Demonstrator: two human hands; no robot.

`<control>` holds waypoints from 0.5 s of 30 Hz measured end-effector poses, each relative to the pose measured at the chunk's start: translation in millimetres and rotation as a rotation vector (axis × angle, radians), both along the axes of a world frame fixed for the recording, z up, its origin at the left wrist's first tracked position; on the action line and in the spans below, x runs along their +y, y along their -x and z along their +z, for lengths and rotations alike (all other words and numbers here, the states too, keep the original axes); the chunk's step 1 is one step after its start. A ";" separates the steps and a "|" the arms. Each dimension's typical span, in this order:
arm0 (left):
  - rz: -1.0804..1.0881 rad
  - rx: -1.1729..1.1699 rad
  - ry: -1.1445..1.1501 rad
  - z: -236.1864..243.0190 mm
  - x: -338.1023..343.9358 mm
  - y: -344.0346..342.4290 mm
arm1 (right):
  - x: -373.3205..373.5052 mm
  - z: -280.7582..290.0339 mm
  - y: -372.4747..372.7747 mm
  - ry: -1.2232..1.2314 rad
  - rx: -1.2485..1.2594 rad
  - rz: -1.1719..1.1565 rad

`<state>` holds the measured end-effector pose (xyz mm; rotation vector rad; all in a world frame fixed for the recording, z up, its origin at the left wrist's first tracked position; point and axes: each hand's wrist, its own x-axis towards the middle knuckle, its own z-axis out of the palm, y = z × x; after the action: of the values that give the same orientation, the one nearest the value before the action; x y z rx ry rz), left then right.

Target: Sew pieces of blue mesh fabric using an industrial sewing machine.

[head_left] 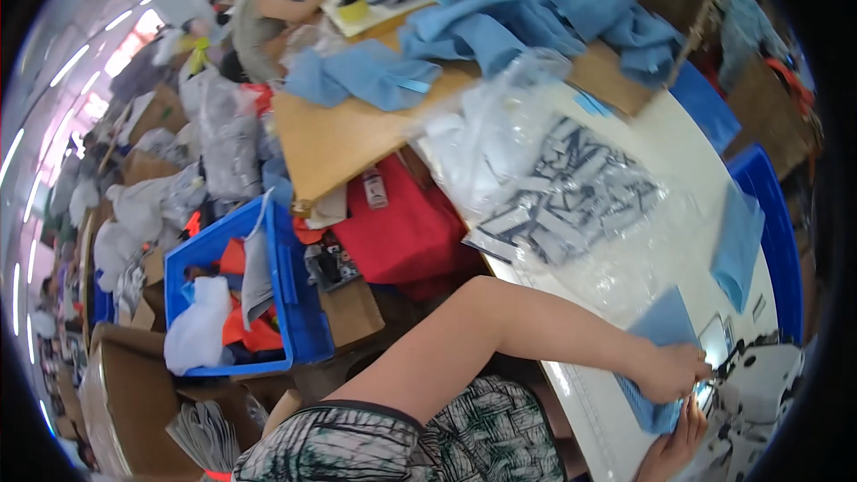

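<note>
A light blue fabric piece (pixel 659 326) lies on the white table beside the sewing machine (pixel 757 388), with its edge by the lit needle area. My left hand (pixel 668 373) presses on this fabric, fingers bent and closed at its edge near the needle. Just below, my right hand (pixel 676 443) has its fingers close together at the same edge and seems to pinch it. The fingertips of both hands are close to each other, partly hidden by the cloth and the machine.
A clear plastic bag of small dark-and-white labels (pixel 580 192) lies on the white table (pixel 687 156). Folded blue fabric (pixel 738 245) sits at the right edge. More blue fabric (pixel 491 22) is heaped at the back. A blue crate (pixel 290 303) stands left; a person (pixel 268 13) works beyond.
</note>
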<state>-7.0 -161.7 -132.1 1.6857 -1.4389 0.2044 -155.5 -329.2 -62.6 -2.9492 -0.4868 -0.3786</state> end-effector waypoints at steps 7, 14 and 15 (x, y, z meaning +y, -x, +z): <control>-0.044 -0.065 0.010 -0.2 6.6 -12.0 | 35.8 20.1 5.8 0.017 -0.144 -0.027; -0.246 -0.032 -0.014 -3.7 1.9 -35.3 | 36.4 20.6 0.4 -0.034 -0.129 -0.019; -0.245 -0.028 -0.022 4.5 3.9 -30.7 | 35.7 21.0 1.9 -0.013 -0.114 -0.027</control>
<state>23.6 -157.8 -127.5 1.5123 -1.6584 0.0764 -157.4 -293.5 -41.6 -2.9358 -0.4561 -0.5539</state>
